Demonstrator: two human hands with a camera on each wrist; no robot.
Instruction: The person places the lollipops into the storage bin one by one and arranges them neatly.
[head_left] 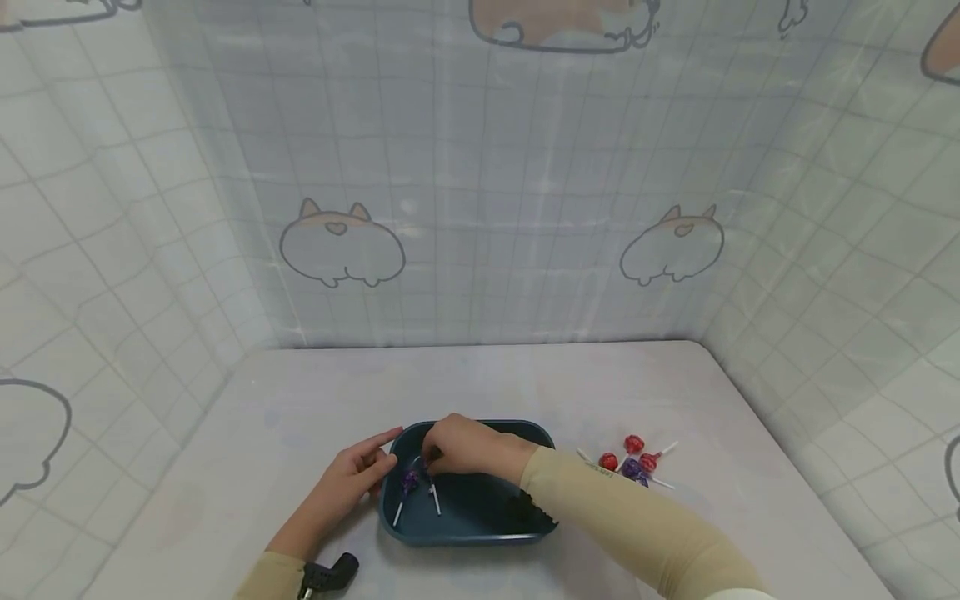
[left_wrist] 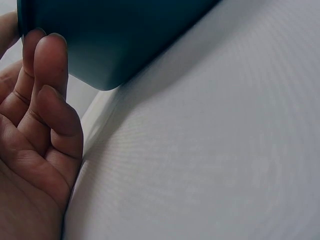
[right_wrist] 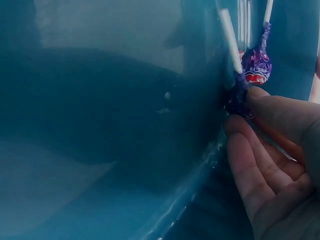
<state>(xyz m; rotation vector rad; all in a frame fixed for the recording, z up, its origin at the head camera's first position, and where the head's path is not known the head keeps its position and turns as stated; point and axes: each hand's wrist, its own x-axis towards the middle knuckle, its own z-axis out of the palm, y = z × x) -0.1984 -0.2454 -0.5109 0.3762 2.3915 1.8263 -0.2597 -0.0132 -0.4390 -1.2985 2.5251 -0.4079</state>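
Observation:
A dark teal plastic basin point(head_left: 472, 540) sits on the white table. My right hand point(head_left: 459, 443) reaches inside its left end and pinches a purple-wrapped lollipop point(right_wrist: 237, 102) by the head between thumb and fingers. The white stick points away from the fingertips. Beside it in the basin lies a second purple lollipop point(head_left: 410, 481), its wrapper showing red and white lettering in the right wrist view. My left hand point(head_left: 348, 479) is at the basin's left end, fairly straight fingers point(left_wrist: 51, 65) against the outer wall and the thumb near the rim.
Right of the basin, red lollipops point(head_left: 633, 444) and a purple lollipop point(head_left: 635, 472) lie in a loose cluster on the table point(head_left: 300, 392). My right forearm crosses the basin's right side. A curtain with a grid and dog print point(head_left: 480, 250) encloses the back and sides.

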